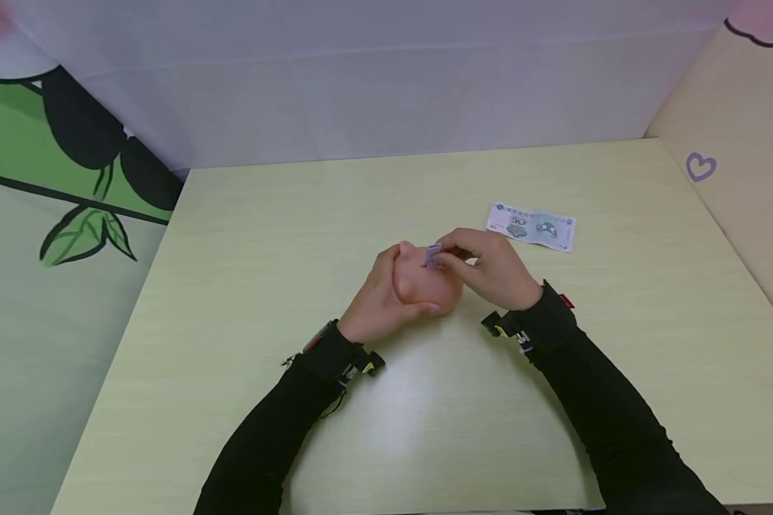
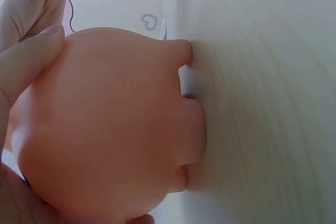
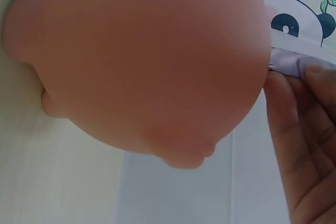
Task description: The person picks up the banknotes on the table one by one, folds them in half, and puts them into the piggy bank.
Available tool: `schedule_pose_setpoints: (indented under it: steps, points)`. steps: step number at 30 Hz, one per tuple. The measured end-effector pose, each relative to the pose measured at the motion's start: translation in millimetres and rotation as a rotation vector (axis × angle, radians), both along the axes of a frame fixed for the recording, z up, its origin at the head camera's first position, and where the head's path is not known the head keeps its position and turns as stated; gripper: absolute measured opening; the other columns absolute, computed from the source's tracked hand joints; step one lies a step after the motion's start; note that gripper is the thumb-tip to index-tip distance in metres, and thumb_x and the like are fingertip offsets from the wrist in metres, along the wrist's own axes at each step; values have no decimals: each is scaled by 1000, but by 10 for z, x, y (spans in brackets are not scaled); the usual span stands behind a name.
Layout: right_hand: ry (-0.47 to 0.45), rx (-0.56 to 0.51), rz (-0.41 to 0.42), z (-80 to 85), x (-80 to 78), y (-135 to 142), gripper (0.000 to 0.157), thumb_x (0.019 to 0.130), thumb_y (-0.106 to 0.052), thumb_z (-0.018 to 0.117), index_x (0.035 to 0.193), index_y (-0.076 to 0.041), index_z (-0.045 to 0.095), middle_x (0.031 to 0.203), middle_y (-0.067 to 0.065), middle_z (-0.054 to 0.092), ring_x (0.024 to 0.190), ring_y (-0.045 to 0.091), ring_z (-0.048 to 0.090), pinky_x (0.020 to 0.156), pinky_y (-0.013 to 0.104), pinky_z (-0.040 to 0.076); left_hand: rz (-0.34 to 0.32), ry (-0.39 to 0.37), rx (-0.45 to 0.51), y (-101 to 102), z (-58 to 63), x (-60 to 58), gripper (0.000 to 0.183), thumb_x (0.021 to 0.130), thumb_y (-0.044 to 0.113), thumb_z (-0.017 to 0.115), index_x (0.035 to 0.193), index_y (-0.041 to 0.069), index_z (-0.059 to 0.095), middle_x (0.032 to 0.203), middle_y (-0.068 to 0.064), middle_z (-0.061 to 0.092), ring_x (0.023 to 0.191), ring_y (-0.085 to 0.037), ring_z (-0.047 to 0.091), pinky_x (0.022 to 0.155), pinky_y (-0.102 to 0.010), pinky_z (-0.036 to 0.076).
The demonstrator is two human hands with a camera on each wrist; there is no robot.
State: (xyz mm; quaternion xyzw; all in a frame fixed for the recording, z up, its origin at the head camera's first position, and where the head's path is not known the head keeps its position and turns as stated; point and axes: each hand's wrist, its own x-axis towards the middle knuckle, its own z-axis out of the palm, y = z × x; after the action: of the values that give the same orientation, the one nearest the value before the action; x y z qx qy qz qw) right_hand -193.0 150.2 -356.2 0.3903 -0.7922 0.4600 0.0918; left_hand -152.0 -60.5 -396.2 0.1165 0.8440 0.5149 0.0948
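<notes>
A round pink piggy bank [image 1: 433,292] stands on its short feet on the table, filling much of both wrist views. My left hand [image 1: 381,304] grips its left side, thumb along the near side and fingers round the far side. At its top, my right hand [image 1: 489,266] pinches a small folded banknote [image 1: 432,254] between thumb and fingers. In the right wrist view the folded note [image 3: 287,62] meets the bank's top surface; how far it reaches into the slot is hidden. Behind the right hand, a flat 50 banknote [image 1: 533,227] lies on the table.
The pale wooden table [image 1: 245,286] extends around the hands. A light cloth wall [image 1: 393,100] rises along its back edge. A beige panel [image 1: 741,214] borders the right side, and a panel with printed leaves [image 1: 80,236] is at the left.
</notes>
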Motion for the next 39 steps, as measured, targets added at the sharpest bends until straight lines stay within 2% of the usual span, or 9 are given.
schedule_pose_setpoints:
  steps: [9,14,23,31,39]
  points:
    - [-43,15,0,-39,-26,4,11,85,-1,73,93,-8,76,88,1,74,81,9,67,76,16,51,-10,37,37,4,-22,-18,100,76,36,85,149,12,21,142,-3,35,122,-17,49,101,-38,45]
    - [-57,-4,6,-69,-44,-10,10,83,-3,76,90,-11,76,84,-1,72,78,5,63,71,15,49,-10,25,53,7,-22,-15,101,76,36,85,150,13,20,143,-5,35,121,-19,50,100,-40,46]
    - [-42,17,-4,-88,-47,-15,8,83,-4,76,88,-10,75,82,0,69,75,6,58,69,18,46,5,6,33,11,-7,-5,104,76,37,85,151,11,18,144,-5,33,121,-19,50,99,-38,47]
    - [-22,66,-10,-58,-23,-26,7,84,-3,75,89,-7,74,83,1,69,76,9,58,70,20,49,13,6,20,6,9,9,107,76,38,84,152,10,15,146,-6,32,122,-19,50,100,-38,47]
    - [11,70,0,-43,-20,-13,12,83,-4,76,94,-8,73,87,1,69,78,7,58,72,19,49,8,-1,28,6,8,12,108,76,37,85,153,9,14,147,-7,31,123,-19,50,101,-39,47]
